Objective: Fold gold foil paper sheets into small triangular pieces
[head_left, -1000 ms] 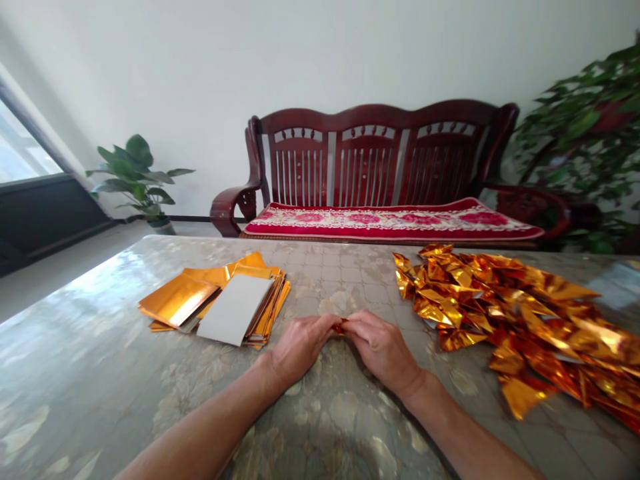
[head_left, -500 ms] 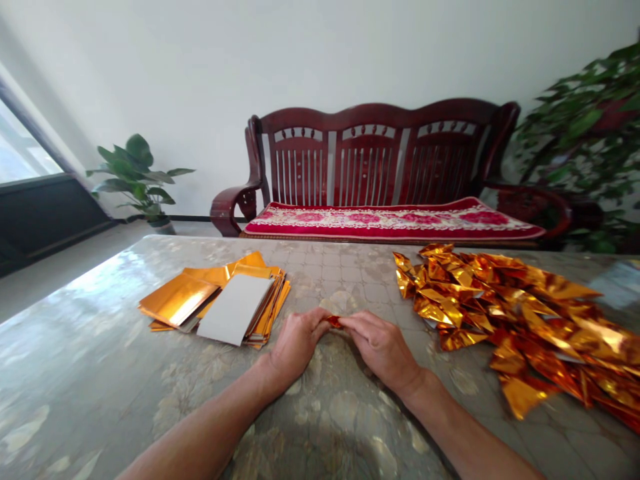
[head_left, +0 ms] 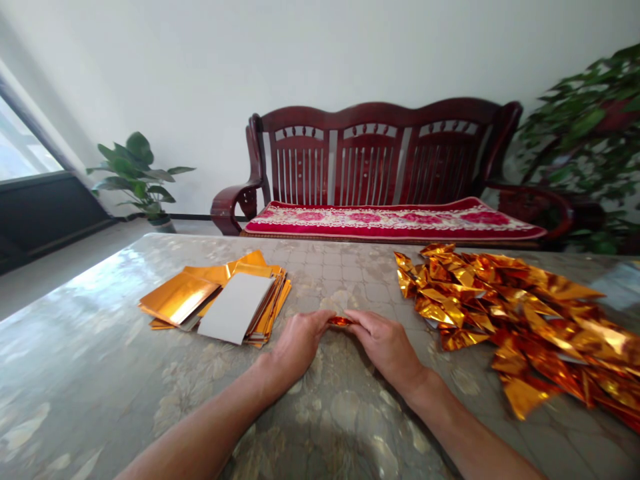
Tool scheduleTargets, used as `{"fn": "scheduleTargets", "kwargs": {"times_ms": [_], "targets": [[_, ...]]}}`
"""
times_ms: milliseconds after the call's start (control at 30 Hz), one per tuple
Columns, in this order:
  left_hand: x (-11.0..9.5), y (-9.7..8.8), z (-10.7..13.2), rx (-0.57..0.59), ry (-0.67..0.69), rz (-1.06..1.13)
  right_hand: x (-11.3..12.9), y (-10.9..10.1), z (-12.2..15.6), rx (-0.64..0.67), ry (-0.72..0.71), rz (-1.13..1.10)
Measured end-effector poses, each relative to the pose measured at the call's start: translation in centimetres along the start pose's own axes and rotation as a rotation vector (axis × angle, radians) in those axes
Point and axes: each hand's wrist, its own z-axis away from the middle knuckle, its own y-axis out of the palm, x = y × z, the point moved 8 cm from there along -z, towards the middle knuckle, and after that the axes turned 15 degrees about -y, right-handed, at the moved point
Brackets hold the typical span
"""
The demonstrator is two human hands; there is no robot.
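Between my two hands is a small piece of shiny orange-gold foil paper (head_left: 341, 321), mostly covered by the fingers. My left hand (head_left: 303, 339) pinches its left end, and my right hand (head_left: 383, 341) grips the right end. To the left lies a loose stack of flat gold foil paper sheets (head_left: 180, 293), with a pale sheet (head_left: 236, 308) face up on top. A heap of folded gold foil pieces (head_left: 500, 300) spreads over the right side, apart from my right hand.
The table (head_left: 110, 373) has a glossy, flower-patterned cover. Behind it stands a dark red wooden bench (head_left: 367, 157) with a red and white floral cushion (head_left: 390, 220). A potted plant (head_left: 140, 173) is at the left, leafy foliage (head_left: 595, 133) at the right.
My fingers have shifted slightly on the foil paper, and a bit more of it shows between them. The stack and the heap stay where they were.
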Motion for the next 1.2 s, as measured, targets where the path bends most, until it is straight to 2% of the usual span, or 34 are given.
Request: {"fn": "scheduleTargets", "kwargs": {"times_ms": [133, 233, 467, 867, 1200], "targets": [[0.2, 0.0, -0.2, -0.024, -0.041, -0.291, -0.2, 0.1, 0.1, 0.037, 0.014, 0.016], [0.3, -0.1, -0.3, -0.040, -0.040, -0.391, -0.2, 0.1, 0.0, 0.084, 0.027, 0.062], [0.4, 0.3, -0.5, -0.014, -0.007, -0.335, -0.4, -0.2, -0.2, 0.215, 0.076, 0.224], [-0.4, -0.2, -0.5, 0.022, 0.015, -0.236, -0.1, 0.2, -0.4, 0.235, -0.008, 0.076], [-1.2, 0.0, -0.1, 0.011, 0.127, -0.236, 0.3, 0.6, -0.4, 0.266, -0.019, 0.068]]}}
